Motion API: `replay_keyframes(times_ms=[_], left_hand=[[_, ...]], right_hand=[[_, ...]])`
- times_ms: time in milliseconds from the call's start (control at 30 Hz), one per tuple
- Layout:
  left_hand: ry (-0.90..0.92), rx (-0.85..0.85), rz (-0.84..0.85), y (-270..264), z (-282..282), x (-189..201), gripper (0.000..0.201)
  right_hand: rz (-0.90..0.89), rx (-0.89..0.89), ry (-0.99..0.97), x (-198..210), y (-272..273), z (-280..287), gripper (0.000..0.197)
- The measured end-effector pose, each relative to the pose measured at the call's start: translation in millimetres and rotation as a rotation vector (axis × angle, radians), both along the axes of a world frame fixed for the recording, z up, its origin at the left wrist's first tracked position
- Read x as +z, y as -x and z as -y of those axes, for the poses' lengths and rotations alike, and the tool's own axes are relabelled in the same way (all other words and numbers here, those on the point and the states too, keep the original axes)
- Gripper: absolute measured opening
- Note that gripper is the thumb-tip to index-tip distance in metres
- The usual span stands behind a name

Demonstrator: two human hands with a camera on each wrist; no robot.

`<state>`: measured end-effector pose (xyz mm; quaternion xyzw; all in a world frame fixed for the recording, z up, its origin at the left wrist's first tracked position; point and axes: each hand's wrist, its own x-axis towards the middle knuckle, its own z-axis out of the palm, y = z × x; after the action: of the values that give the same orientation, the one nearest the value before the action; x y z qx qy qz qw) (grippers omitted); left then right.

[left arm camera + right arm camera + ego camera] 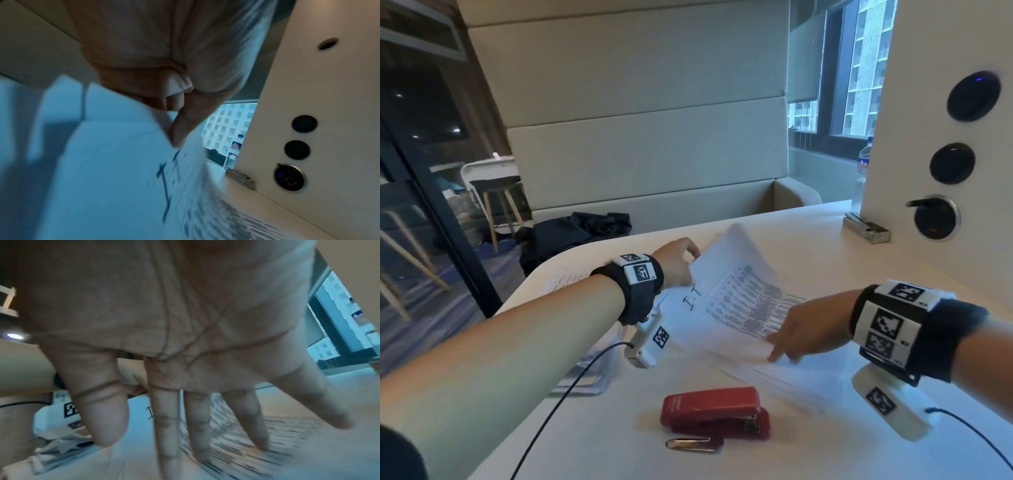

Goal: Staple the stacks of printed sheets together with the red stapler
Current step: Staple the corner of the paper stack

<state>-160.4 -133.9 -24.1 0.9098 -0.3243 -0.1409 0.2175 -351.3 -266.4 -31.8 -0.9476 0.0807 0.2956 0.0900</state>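
A stack of printed sheets (743,301) lies on the white table (859,246), its top-left part lifted and blurred. My left hand (681,260) pinches the upper-left corner of the sheets (123,162) between thumb and curled fingers (180,128). My right hand (801,329) lies on the stack's right side with straight, spread fingers (168,434) pressing the paper (267,456). The red stapler (715,413) sits on the table nearer to me, below the stack, untouched by either hand.
A metal staple remover or clip (695,444) lies in front of the stapler. More papers (585,373) lie under my left forearm. A silver box (866,228) stands by the wall panel with round sockets (936,217). A dark garment (578,236) lies on the bench.
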Motion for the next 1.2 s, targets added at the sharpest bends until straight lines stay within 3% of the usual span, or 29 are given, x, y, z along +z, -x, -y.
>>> replay_keyframes(times_ms=[67,100,200,267,367,467,533,600,700,800,967,1067,1133,1200], left_hand=[[-0.064,-0.027,-0.015,6,-8,3,0.071],[-0.077,-0.027,-0.002,9,-12,4,0.075],[0.001,0.024,-0.002,14,-27,7,0.058],[0.109,0.09,-0.076,17,-41,8,0.045],[0.255,0.164,-0.179,23,-66,5,0.027],[0.354,0.224,-0.331,33,-92,-10,0.02],[0.364,0.251,-0.397,42,-108,-25,0.019],[0.38,0.271,-0.466,51,-121,-42,0.025],[0.334,0.261,-0.478,72,-135,-60,0.033],[0.262,0.203,-0.396,90,-144,-71,0.055],[0.232,0.15,-0.443,113,-149,-74,0.061],[0.101,0.077,-0.29,125,-150,-65,0.045],[-0.082,0.053,-0.072,134,-154,-52,0.078],[-0.244,-0.018,0.27,132,-158,-42,0.115]], right_hand=[[0.075,0.042,0.046,5,0,-14,0.06],[0.102,0.07,0.04,7,3,-24,0.067],[0.151,0.168,0.018,6,14,-64,0.078],[0.191,0.261,0.082,-7,17,-84,0.066],[0.332,0.354,0.141,-23,17,-97,0.032],[0.291,0.377,0.07,-18,18,-94,0.019],[0.18,0.354,-0.038,-11,18,-90,0.016],[0.095,0.254,-0.296,0,20,-88,0.013],[0.126,0.18,-0.455,21,18,-83,0.01],[0.242,0.164,-0.316,31,11,-81,0.007],[0.265,0.122,-0.025,11,-1,-84,0.008],[0.217,0.141,0.109,-7,-3,-85,0.009],[0.209,0.181,0.184,-16,-3,-85,0.008],[0.229,0.207,0.241,-21,-3,-86,0.006]])
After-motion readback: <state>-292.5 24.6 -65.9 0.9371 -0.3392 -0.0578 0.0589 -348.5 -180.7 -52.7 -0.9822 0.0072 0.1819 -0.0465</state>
